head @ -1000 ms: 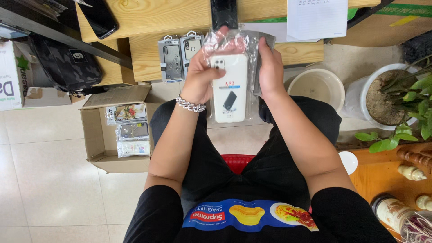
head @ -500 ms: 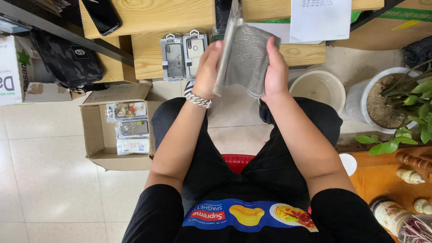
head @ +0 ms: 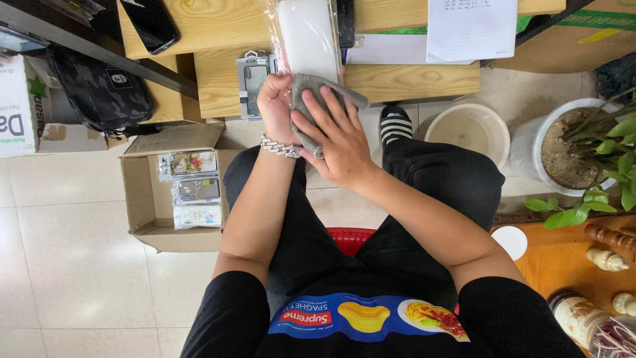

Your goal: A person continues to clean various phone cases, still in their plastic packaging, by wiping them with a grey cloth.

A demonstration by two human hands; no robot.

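Hands meet above the lap. The left hand (head: 277,106), a silver chain bracelet (head: 281,147) at its wrist, has its grip clenched around the lower end of a white phone case in a clear plastic sleeve (head: 309,40), which stands upright in front of the wooden worktop (head: 411,76). The right hand (head: 334,139) lies flat, fingers spread and grasping nothing, pressing a grey cloth (head: 317,89) against the package's base. More packaged phone cases (head: 253,83) lean just left of the hands. Further left, an open cardboard box (head: 149,199) holding packaged cases sits on the tiled floor. A potted plant (head: 576,146) stands to the right.
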